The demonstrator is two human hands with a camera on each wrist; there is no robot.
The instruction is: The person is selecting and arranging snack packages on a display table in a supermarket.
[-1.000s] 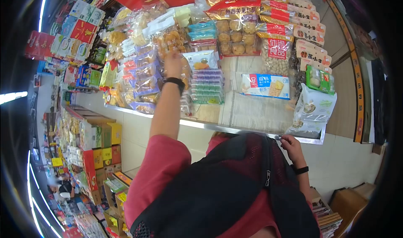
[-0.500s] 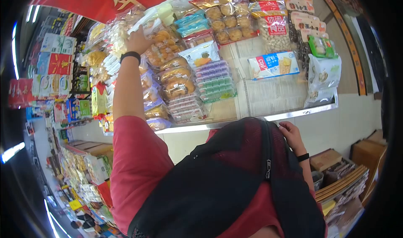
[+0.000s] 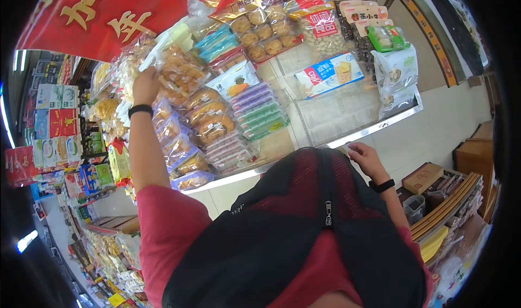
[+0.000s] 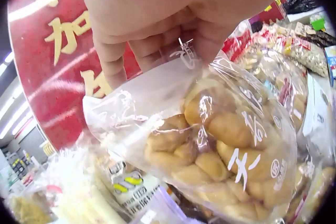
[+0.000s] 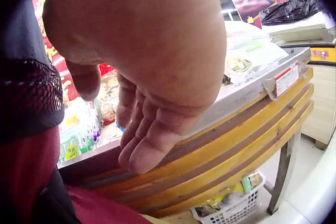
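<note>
At the back left of the display table, my left hand [image 3: 145, 87] pinches the clear upper edge of a plastic bag of brown pastries [image 4: 226, 155]. White writing runs across the bag, and its lower part bulges with rounded pieces. Part of the fingers is hidden behind the plastic in the left wrist view. My right hand [image 3: 366, 160] hangs in front of the table's metal edge, beside the black backpack [image 3: 260, 226] worn on the chest. Its fingers are loosely bent and hold nothing in the right wrist view.
Around the left hand lie packs of round buns [image 3: 211, 120], purple-trimmed packs [image 3: 176, 137] and a red banner [image 3: 103, 20]. Farther right are a blue-and-white cracker pack [image 3: 330, 75] and a bag of nuts [image 3: 325, 36]. A white basket [image 5: 231, 213] stands beneath the slatted table front [image 5: 247, 140].
My left hand has moved from the middle packs to the left and come to grip the pastry bag's edge. The head view has turned, and the right hand stays near the table edge.
</note>
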